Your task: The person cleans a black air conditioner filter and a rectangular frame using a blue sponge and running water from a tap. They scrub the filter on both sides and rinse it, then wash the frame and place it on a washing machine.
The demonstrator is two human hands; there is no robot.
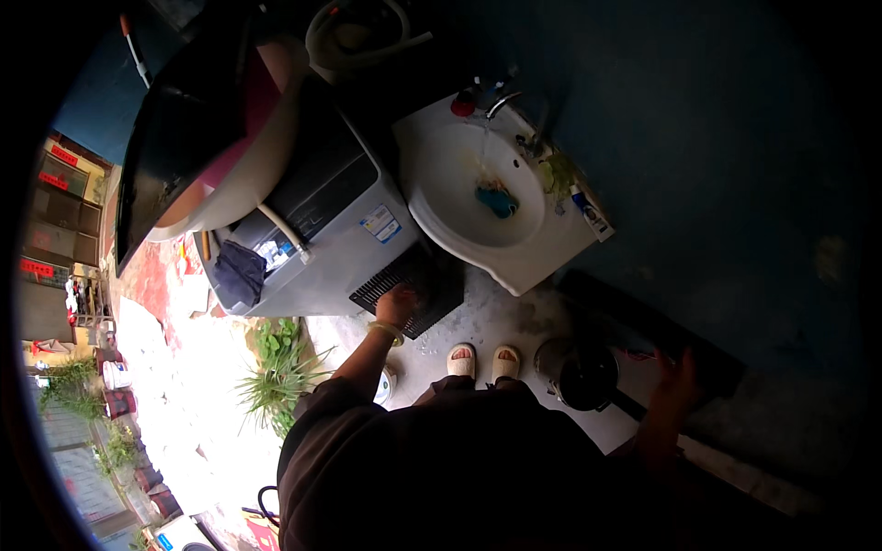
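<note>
My left hand, with a pale bangle at the wrist, overlaps a black slatted panel below the washing machine. Shadow hides its fingertips, so I cannot tell whether it grips the panel. On the right, my right hand is in deep shade with its fingers apart and nothing seen in them. It is near the dark handle of a pot or pan. Ahead, a thin stream of water falls from the faucet into a white washbasin, where a teal object lies.
A grey washing machine stands left of the basin, with a dark cloth and a hose on it. A tube and a yellow-green cloth-like item lie on the basin's rim. Plants grow at left.
</note>
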